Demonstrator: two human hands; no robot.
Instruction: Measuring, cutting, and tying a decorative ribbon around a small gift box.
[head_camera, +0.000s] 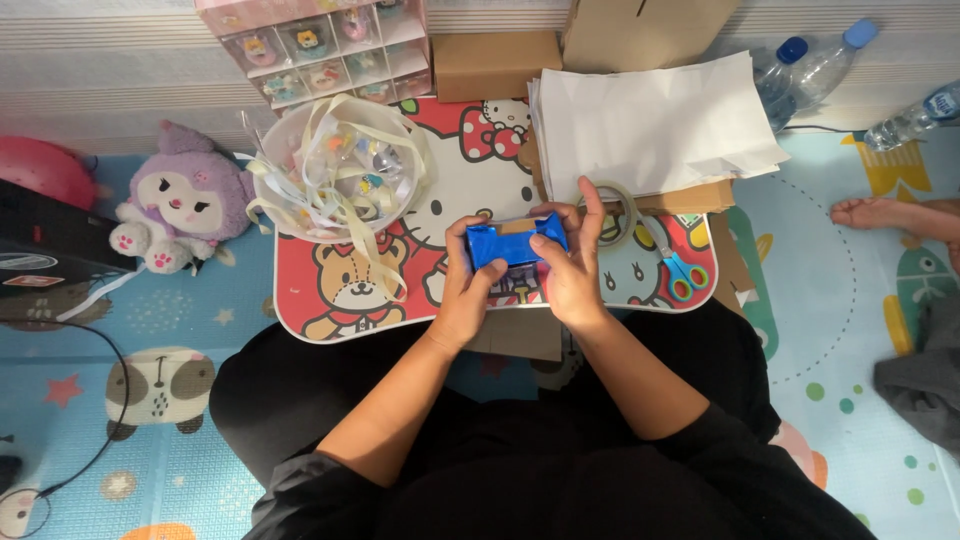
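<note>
The small blue packet (516, 243) sits between both hands, held just above the front edge of the surface (460, 180), a low lap tray printed with cartoon animals. Its long axis runs left to right across the person's body, level with that front edge, so each hand takes one short end.

The left hand (468, 285) comes up from below, its grip closed on the left end with the thumb across the top and the fingers folded underneath. The right hand (572, 268) closes on the right end in much the same way, though its index finger is stretched out straight and points away toward the back of the surface. A strip of brown shows along the top middle of the packet, between the two thumbs. Both hands are equally near; neither is free.

Just beyond the right hand, touching or nearly touching the outstretched finger, lies a roll of clear tape (612, 213). Near the right front corner of the surface is a pair of blue-handled scissors (680, 272). At the back right corner a stack of white paper (655, 125) rests on cardboard. At the back left corner a clear bowl (335, 165) holds pale ribbon and small trinkets. Off the left edge, on the floor mat, a purple plush toy (185, 195) sits.
</note>
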